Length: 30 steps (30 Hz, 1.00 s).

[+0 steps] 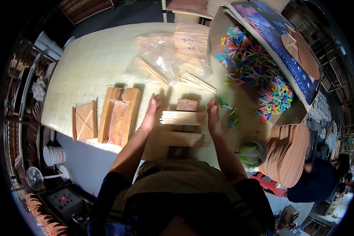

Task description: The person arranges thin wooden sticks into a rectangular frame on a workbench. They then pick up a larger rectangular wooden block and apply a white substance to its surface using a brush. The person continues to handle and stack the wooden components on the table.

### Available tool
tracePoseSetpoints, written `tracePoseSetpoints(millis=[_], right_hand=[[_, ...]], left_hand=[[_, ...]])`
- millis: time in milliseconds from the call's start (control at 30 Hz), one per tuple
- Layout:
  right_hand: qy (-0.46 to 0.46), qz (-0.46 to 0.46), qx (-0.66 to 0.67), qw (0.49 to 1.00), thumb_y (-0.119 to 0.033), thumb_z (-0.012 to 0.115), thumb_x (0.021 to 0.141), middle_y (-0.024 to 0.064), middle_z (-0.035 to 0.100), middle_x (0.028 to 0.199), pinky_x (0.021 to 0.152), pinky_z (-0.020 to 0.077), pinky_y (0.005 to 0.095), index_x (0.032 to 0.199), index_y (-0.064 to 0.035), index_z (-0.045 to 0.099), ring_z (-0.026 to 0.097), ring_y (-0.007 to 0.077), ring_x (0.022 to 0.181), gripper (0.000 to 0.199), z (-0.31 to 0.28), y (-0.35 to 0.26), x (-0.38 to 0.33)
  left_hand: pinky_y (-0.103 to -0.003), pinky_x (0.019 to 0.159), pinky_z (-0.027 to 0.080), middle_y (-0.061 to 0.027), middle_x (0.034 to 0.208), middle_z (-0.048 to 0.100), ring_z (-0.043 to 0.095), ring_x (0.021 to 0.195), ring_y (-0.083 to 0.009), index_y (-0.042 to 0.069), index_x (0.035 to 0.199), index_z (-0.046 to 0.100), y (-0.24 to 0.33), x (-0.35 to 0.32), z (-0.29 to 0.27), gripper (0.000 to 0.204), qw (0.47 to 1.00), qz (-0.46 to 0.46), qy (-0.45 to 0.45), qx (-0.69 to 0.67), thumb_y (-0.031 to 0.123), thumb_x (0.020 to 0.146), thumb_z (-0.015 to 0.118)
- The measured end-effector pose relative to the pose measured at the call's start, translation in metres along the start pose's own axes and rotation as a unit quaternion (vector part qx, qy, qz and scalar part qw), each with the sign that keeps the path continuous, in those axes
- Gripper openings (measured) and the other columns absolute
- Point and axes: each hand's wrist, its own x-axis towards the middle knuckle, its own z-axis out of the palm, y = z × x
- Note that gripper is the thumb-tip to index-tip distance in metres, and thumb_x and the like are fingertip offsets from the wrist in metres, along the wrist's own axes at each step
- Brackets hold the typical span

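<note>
My left hand (150, 113) and my right hand (214, 117) are held on edge, palms facing each other, fingers straight. Between them lies a row of thin wooden sticks (183, 118), set crosswise over a dark wooden support. The left palm is just off the stick ends; whether the right one touches them I cannot tell. Closer to my body is a second row of sticks (183, 139), partly in shadow. A small reddish-brown wooden block (187, 105) stands just beyond the first row. Neither hand grips anything.
Loose sticks (198, 82) and a clear plastic bag of sticks (157, 49) lie farther back. Left are a wooden mould (131, 114) and a small wooden frame (84, 121). A cardboard box of coloured clips (247, 51) and stacked thin wooden boards (289, 155) stand right, near another person (316, 181).
</note>
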Motion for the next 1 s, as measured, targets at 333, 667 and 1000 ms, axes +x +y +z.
tracePoseSetpoints(millis=[333,667,1000], right_hand=[[0.045,-0.041,-0.083,0.995,-0.032,0.04,0.1,0.0161,0.026,0.151,0.114,0.0185,0.036,0.145,0.0011,0.026,0.026,0.0261,0.139,0.057,-0.009,-0.003,0.013],[-0.145,-0.102,-0.21,0.961,-0.014,0.052,0.093,0.0104,0.05,0.131,0.09,0.0429,0.0319,0.141,-0.0036,0.037,0.053,0.0159,0.1,0.051,0.126,-0.111,-0.085],[-0.093,0.03,-0.483,0.87,-0.026,0.071,0.08,0.02,0.054,0.118,0.064,0.0514,0.0368,0.141,-0.0028,0.034,0.062,0.0244,0.072,0.075,0.302,0.046,-0.1]], left_hand=[[-0.04,0.116,0.019,-0.0179,0.154,0.016,0.019,0.142,-0.0327,0.003,0.15,0.0,-0.002,0.006,0.004,0.087,0.99,-0.018,-0.015,0.136,0.066,0.093,0.02],[-0.042,0.099,0.039,-0.0218,0.121,0.052,0.049,0.115,-0.0361,0.0,0.132,0.046,0.043,-0.101,-0.161,0.044,0.813,0.199,0.337,0.431,0.017,0.092,0.057],[-0.04,0.071,0.053,-0.0205,0.096,0.061,0.063,0.08,-0.0352,0.002,0.124,0.057,0.018,-0.106,-0.355,0.042,0.79,0.097,0.244,0.554,0.01,0.083,0.062]])
